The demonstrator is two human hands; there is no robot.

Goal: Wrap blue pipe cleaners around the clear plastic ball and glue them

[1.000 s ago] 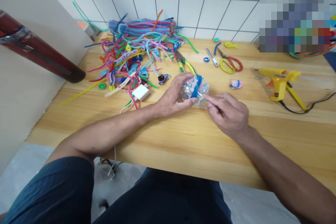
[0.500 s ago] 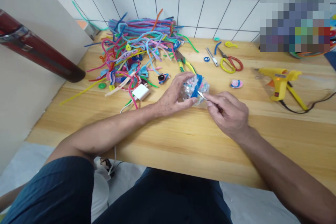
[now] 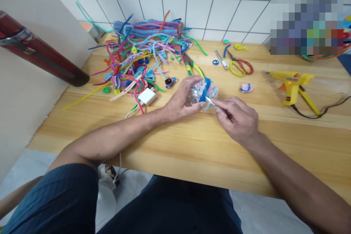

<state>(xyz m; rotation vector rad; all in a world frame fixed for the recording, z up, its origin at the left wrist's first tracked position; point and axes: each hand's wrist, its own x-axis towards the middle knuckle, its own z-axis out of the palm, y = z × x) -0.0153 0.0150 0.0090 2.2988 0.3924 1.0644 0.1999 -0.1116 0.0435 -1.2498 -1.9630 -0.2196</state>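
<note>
The left hand (image 3: 182, 99) is closed around the lump (image 3: 196, 93), its thumb on the near side, and the right hand (image 3: 239, 117), just to the right, is closed on a slim tool (image 3: 210, 100), whose pale point is at the blue band (image 3: 204, 89) of the lump; whether it presses in or only touches, I cannot tell. In my judgement the lump, being rounded, could turn inside the left hand if the tool pushes from one side only. If the point slips off the band, it could run into the left thumb, because this thumb is so near to it. The band could also lift or tear, if the point digs under its edge. As for the room, a tiled wall (image 3: 203, 11) stands beyond the grip, and the table (image 3: 175, 146), of pale wood, lies under both hands, with the floor (image 3: 255, 208) on the near side. A tangled pile (image 3: 145, 42) of fuzzy stems lies beyond and left of the grip, the glue gun (image 3: 293, 84) well to the right, the scissors (image 3: 236, 58) beyond and to the right, the pliers (image 3: 197, 69) just beyond, the plug (image 3: 147, 97) to the left, and a pink piece (image 3: 246, 87) to the right
</note>
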